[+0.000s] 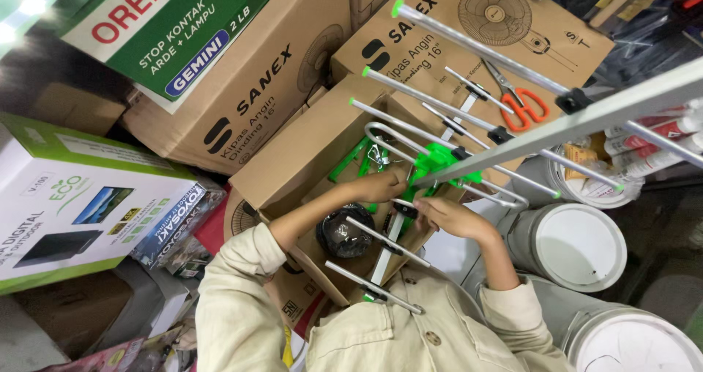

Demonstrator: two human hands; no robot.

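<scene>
At far left, a white and green printed box lying flat, with a green and white box further away above it. Next to these, large brown cardboard boxes with fan drawings, stacked and leaning. In the middle, an open brown carton with green plastic parts inside and a round black object near its lower edge. Left hand with cream sleeve, resting at the carton's edge, fingers curled and closed on a metal rod beside the green bracket of the antenna. Antenna of aluminium, with a long boom running up to the right and many cross rods with green tips, held above the carton and in front of the chest. Right hand just right of the left one, fingers closed around the lower part of the antenna, under the green bracket. Further away, orange-handled scissors lying on a brown box. At right, white round buckets with lids, and tubes with red and white colours in an open bucket.
</scene>
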